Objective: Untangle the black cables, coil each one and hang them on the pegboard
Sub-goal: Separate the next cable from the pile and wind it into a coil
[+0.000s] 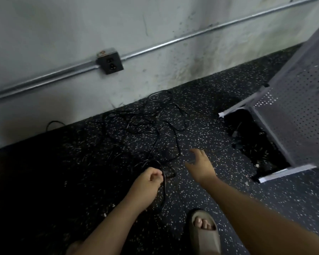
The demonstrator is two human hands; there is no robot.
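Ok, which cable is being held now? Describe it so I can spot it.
Below the wall outlet, a black tangle sprawls on the speckled floor. At its near edge, the left hand grips one cable. It alone is held; the rest lie loose.

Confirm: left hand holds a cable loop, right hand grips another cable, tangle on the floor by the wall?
Wrong on the right hand: the head view shows it open, fingers spread, gripping nothing. The left hand does hold the cable loop.

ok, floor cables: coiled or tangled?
Tangled, not coiled. The black cables lie spread in loose crossing loops on the speckled floor; the left hand grips one strand.
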